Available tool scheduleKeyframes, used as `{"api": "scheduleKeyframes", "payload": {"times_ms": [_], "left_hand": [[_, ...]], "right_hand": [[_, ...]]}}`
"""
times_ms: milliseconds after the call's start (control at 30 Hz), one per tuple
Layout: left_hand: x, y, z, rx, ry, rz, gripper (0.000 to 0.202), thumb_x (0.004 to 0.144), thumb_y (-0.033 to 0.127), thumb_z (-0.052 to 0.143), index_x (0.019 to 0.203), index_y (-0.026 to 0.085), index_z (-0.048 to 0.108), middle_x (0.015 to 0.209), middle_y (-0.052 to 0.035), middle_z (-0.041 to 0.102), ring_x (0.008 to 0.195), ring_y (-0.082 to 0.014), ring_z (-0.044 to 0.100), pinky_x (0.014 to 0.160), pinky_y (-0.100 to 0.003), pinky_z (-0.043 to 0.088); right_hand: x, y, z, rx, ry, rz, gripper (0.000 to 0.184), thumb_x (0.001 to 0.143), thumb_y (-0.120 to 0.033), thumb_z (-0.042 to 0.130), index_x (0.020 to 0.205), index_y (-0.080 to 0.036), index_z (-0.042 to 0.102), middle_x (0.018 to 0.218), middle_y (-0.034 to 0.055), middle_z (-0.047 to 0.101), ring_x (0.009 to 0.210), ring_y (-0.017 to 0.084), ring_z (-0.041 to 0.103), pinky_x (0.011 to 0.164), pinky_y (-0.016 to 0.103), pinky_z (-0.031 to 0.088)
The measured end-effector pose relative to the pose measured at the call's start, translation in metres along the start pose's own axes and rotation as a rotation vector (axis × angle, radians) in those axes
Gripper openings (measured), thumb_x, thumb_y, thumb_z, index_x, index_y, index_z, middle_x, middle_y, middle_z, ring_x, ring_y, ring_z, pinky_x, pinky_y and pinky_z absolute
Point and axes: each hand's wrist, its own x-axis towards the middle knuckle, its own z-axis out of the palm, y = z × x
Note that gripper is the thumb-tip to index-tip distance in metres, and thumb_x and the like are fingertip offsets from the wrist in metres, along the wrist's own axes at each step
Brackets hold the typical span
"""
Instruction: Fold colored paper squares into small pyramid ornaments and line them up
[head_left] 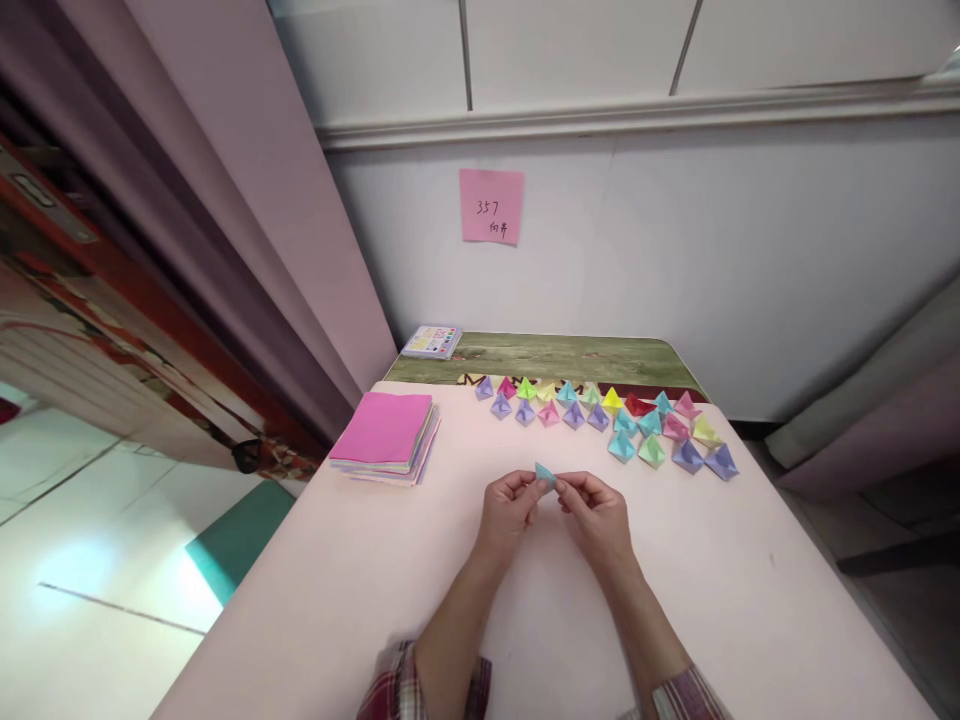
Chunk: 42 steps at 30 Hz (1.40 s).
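A small light-blue folded paper piece [544, 474] is held up between both hands, above the middle of the table. My left hand [511, 508] pinches its left side between thumb and fingers. On the other side my right hand [598, 512] grips it with thumb and forefinger. The fingertips hide part of the paper, so its full shape cannot be made out. Beyond the hands, several folded paper boats [573, 415] in purple, pink, yellow, green, red and blue stand in rows. Nearest the right hand is a blue paper boat [622, 447].
A stack of coloured square paper [386, 430], pink on top, lies at the left on the pale table [720, 580]. Behind it sits a small printed packet [433, 341]. A pink note [491, 206] with handwriting hangs on the wall. A curtain [277, 200] borders the left.
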Motion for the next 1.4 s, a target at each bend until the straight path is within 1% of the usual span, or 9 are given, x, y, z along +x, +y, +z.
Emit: {"api": "scheduleKeyframes", "payload": {"times_ms": [100,200,267,367,533,733,933,1167,1400], "left_hand": [[-0.001,0.003,-0.003,-0.100,-0.068,-0.111,0.031,0.076,0.046,0.070,0.082,0.015,0.064,0.043,0.0082,0.043,0.035,-0.0031,0.023,0.039,-0.021,0.011],[-0.001,0.007,-0.006,-0.163,-0.167,-0.156,0.029,0.076,0.042,0.072,0.076,0.015,0.061,0.049,0.0057,0.049,0.036,-0.0026,0.029,0.039,-0.020,0.015],[-0.002,0.009,-0.007,-0.178,-0.224,-0.172,0.028,0.076,0.039,0.072,0.074,0.015,0.060,0.053,0.0038,0.053,0.040,-0.0033,0.037,0.041,-0.019,0.021],[-0.002,0.010,-0.007,-0.175,-0.262,-0.178,0.028,0.076,0.039,0.073,0.071,0.015,0.059,0.056,0.0025,0.055,0.044,-0.0045,0.042,0.045,-0.019,0.028],[-0.001,0.011,-0.007,-0.124,-0.227,-0.154,0.032,0.072,0.043,0.075,0.071,0.015,0.060,0.060,0.0014,0.058,0.048,-0.0066,0.048,0.049,-0.020,0.037],[-0.001,0.008,-0.003,-0.081,-0.153,-0.032,0.033,0.066,0.037,0.080,0.077,0.014,0.060,0.070,-0.0018,0.065,0.063,-0.0131,0.062,0.063,-0.027,0.050],[0.004,0.003,-0.004,-0.036,-0.059,0.046,0.056,0.061,0.027,0.082,0.108,0.016,0.054,0.072,0.0018,0.066,0.059,-0.0132,0.063,0.060,-0.026,0.051],[0.006,-0.001,-0.005,-0.008,-0.030,0.042,0.049,0.060,0.026,0.082,0.101,0.016,0.057,0.069,0.0027,0.065,0.058,-0.0112,0.060,0.057,-0.023,0.047],[0.000,0.000,-0.002,-0.042,-0.071,-0.131,0.035,0.063,0.039,0.081,0.076,0.011,0.065,0.063,-0.0038,0.067,0.049,-0.0116,0.059,0.052,-0.024,0.048]], "right_hand": [[-0.001,0.001,-0.001,0.027,-0.052,-0.015,0.025,0.079,-0.044,0.069,0.081,-0.019,0.072,0.062,0.0007,0.063,0.059,0.013,0.054,0.058,0.026,0.045],[0.000,0.006,-0.003,0.114,-0.093,0.030,0.030,0.082,-0.046,0.065,0.075,-0.018,0.070,0.060,0.0002,0.060,0.054,0.011,0.051,0.054,0.024,0.042],[0.000,0.007,-0.002,0.199,-0.122,0.097,0.029,0.078,-0.045,0.071,0.072,-0.017,0.067,0.057,-0.0015,0.057,0.050,0.009,0.046,0.048,0.022,0.037],[-0.001,0.004,-0.001,0.295,-0.166,0.188,0.030,0.070,-0.043,0.078,0.083,-0.018,0.067,0.056,-0.0043,0.054,0.046,0.007,0.042,0.043,0.020,0.031],[-0.001,-0.001,-0.002,0.262,-0.213,0.255,0.036,0.068,-0.048,0.079,0.083,-0.017,0.067,0.058,-0.0037,0.055,0.046,0.007,0.040,0.042,0.019,0.029],[0.001,0.002,-0.004,0.233,-0.183,0.193,0.033,0.068,-0.045,0.080,0.080,-0.018,0.065,0.068,-0.0006,0.062,0.057,0.011,0.054,0.053,0.022,0.043],[0.001,0.007,-0.001,0.176,-0.149,0.098,0.034,0.071,-0.041,0.078,0.093,-0.020,0.064,0.075,-0.0004,0.064,0.064,0.013,0.057,0.060,0.024,0.046],[0.001,0.009,-0.003,0.035,-0.121,0.013,0.035,0.074,-0.042,0.075,0.099,-0.019,0.069,0.069,-0.0006,0.061,0.060,0.013,0.054,0.057,0.026,0.045],[0.000,0.006,-0.001,0.019,-0.063,-0.008,0.030,0.074,-0.041,0.075,0.095,-0.021,0.070,0.077,0.0019,0.068,0.066,0.015,0.059,0.064,0.028,0.049]]}}
